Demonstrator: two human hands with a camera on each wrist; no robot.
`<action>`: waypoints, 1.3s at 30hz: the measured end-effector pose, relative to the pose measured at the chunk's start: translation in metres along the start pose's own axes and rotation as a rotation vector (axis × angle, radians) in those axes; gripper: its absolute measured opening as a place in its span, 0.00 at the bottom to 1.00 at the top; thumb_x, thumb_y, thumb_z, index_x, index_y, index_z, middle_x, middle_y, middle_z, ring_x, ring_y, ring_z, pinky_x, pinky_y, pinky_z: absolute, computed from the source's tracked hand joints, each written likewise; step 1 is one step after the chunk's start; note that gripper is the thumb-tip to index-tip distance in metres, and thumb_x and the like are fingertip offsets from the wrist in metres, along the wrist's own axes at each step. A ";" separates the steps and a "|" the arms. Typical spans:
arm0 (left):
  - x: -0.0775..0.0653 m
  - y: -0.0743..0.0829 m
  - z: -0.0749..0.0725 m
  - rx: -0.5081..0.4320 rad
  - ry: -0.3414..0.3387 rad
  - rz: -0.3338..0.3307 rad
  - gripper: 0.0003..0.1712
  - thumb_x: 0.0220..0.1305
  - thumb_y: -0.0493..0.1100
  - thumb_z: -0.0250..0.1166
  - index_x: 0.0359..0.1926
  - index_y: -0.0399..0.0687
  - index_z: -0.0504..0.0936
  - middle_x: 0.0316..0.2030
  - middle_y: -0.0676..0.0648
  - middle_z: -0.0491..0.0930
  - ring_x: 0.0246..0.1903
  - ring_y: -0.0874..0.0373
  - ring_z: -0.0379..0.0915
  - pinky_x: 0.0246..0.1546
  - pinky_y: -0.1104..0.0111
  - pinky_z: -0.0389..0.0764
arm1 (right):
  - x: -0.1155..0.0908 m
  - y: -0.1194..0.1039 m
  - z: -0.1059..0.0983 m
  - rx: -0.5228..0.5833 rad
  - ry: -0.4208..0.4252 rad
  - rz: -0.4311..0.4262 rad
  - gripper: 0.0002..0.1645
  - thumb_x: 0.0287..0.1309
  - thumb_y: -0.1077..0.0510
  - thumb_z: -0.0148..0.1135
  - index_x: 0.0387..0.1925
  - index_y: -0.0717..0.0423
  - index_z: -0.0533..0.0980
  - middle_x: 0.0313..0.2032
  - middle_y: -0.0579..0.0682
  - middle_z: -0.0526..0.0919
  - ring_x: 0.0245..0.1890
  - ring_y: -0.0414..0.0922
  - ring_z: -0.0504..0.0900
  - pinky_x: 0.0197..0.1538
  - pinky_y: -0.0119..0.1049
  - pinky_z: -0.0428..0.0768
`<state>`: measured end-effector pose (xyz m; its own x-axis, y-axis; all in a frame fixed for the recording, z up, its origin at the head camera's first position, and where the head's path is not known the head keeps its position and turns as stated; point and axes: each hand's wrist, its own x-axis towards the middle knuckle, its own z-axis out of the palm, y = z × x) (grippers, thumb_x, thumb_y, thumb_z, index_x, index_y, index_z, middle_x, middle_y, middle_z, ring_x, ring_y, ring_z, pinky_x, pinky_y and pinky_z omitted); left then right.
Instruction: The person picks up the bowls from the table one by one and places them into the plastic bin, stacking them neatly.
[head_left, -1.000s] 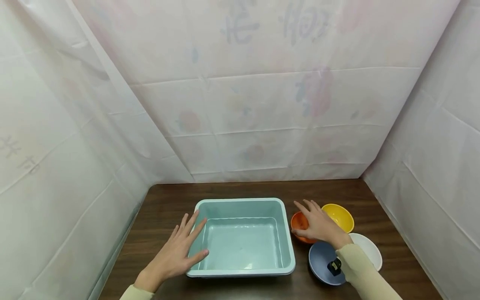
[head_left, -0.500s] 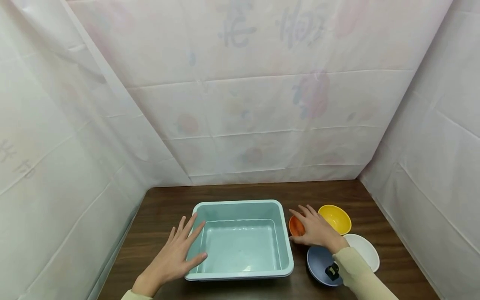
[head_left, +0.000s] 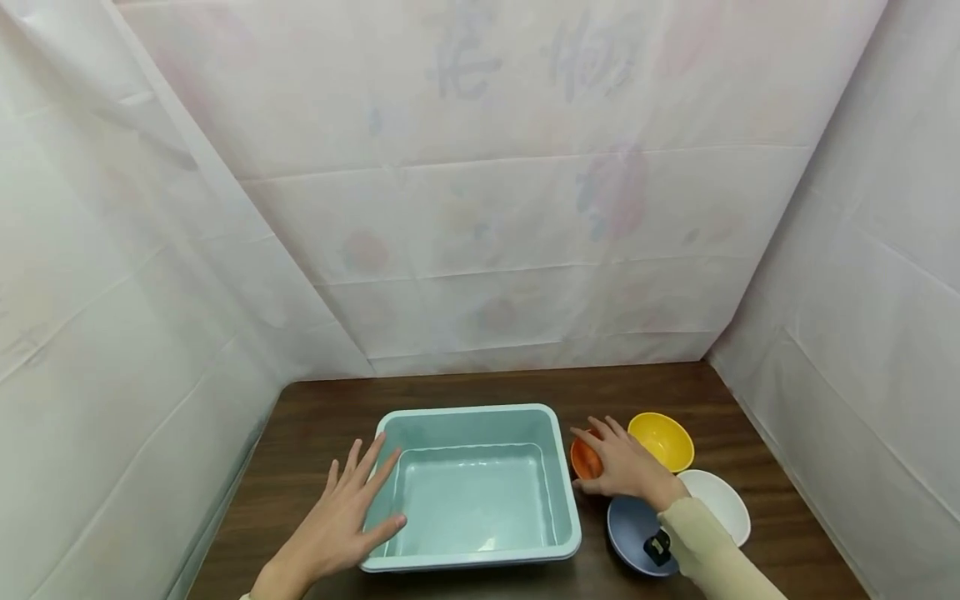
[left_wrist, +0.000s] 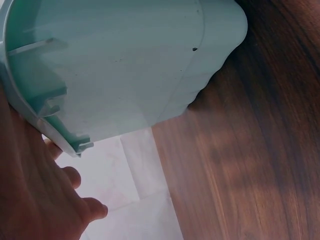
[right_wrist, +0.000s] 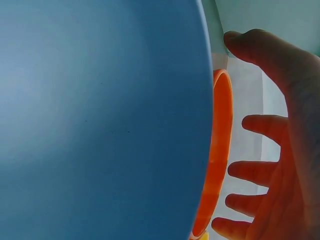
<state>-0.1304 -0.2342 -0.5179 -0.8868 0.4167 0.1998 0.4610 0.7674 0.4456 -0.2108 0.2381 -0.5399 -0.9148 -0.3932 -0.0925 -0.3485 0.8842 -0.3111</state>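
A pale blue-green plastic basin (head_left: 472, 500) stands on the table in the head view. My left hand (head_left: 330, 525) lies over its left rim with fingers spread; in the left wrist view that hand (left_wrist: 35, 185) is beside the rim, above the outer wall. My right hand (head_left: 630, 467) hovers over a small orange bowl (head_left: 585, 460), thumb and fingers spread apart and slightly bent. From the right wrist, a gap shows between the fingertips and the orange bowl's rim (right_wrist: 216, 160). A blue bowl (right_wrist: 110, 110) fills the near side of that view. Neither hand grips anything.
A yellow bowl (head_left: 662, 440) sits behind the right hand, and a white bowl (head_left: 720, 504) lies to its right, partly under the sleeve. White cloth (head_left: 480, 250) surrounds the brown wooden table (head_left: 322, 408) at the back and sides.
My right hand has lowered slightly over the orange bowl and its fingers have bent a little more. The left hand stays at the basin's left rim. The head view has shifted slightly.
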 end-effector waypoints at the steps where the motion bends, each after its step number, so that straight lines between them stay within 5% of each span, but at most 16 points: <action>1: -0.001 0.000 0.000 -0.001 0.000 -0.001 0.49 0.67 0.62 0.65 0.82 0.63 0.52 0.83 0.43 0.43 0.80 0.31 0.31 0.66 0.21 0.43 | 0.000 -0.001 0.001 0.003 -0.009 -0.001 0.57 0.49 0.23 0.69 0.74 0.47 0.69 0.75 0.66 0.64 0.74 0.74 0.59 0.68 0.75 0.63; 19: -0.006 0.001 -0.004 -0.020 0.009 0.007 0.51 0.68 0.61 0.65 0.83 0.60 0.50 0.83 0.43 0.41 0.80 0.31 0.29 0.66 0.21 0.43 | 0.001 -0.006 0.000 0.010 -0.036 0.005 0.50 0.51 0.37 0.76 0.72 0.47 0.71 0.75 0.65 0.64 0.74 0.69 0.63 0.71 0.72 0.62; 39: 0.002 0.000 -0.001 -0.020 0.024 0.024 0.49 0.69 0.59 0.64 0.83 0.62 0.50 0.83 0.41 0.42 0.80 0.31 0.25 0.68 0.23 0.41 | 0.010 -0.005 -0.002 -0.057 -0.017 0.012 0.46 0.47 0.36 0.77 0.67 0.45 0.76 0.68 0.59 0.73 0.64 0.61 0.73 0.65 0.66 0.73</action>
<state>-0.1316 -0.2340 -0.5162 -0.8762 0.4226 0.2316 0.4815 0.7471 0.4582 -0.2184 0.2302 -0.5376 -0.9156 -0.3861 -0.1121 -0.3488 0.9016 -0.2557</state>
